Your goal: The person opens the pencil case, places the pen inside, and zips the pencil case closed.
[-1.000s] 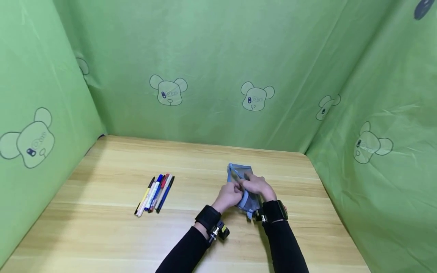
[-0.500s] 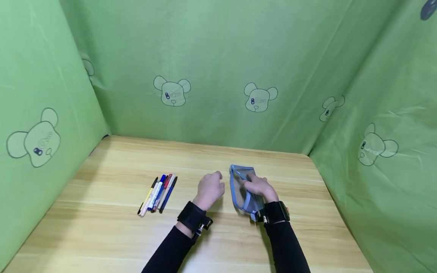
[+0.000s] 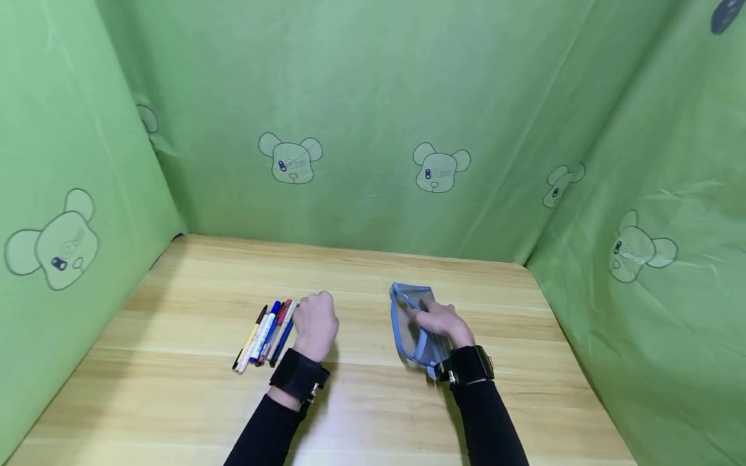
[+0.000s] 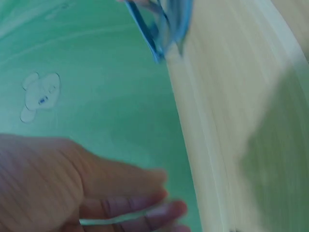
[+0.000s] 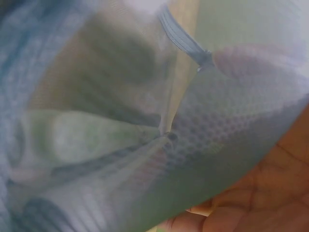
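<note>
A blue-edged mesh zip pouch [image 3: 434,349] lies right of centre in the head view. My right hand [image 3: 444,321] grips it, thumb reaching over its opening. Close up in the right wrist view, the grey mesh [image 5: 212,121] and zip [image 5: 181,36] fill the frame beside my palm [image 5: 270,188]; whether anything is inside is unclear. To the left lies a row of several pens and markers [image 3: 263,340]. My left hand [image 3: 316,325] hovers at their right side, partly covering the upper end of a blue pen [image 3: 283,340]. In the left wrist view its fingers [image 4: 120,181] are loosely bent with nothing between them.
The wooden tabletop [image 3: 361,401] stretches around both hands. Green cloth with bear-head prints [image 3: 361,129] hangs along the back and both sides of the table.
My left hand has let go of the pouch and moved left to the pens. My right hand keeps holding the pouch, whose opening has spread wider.
</note>
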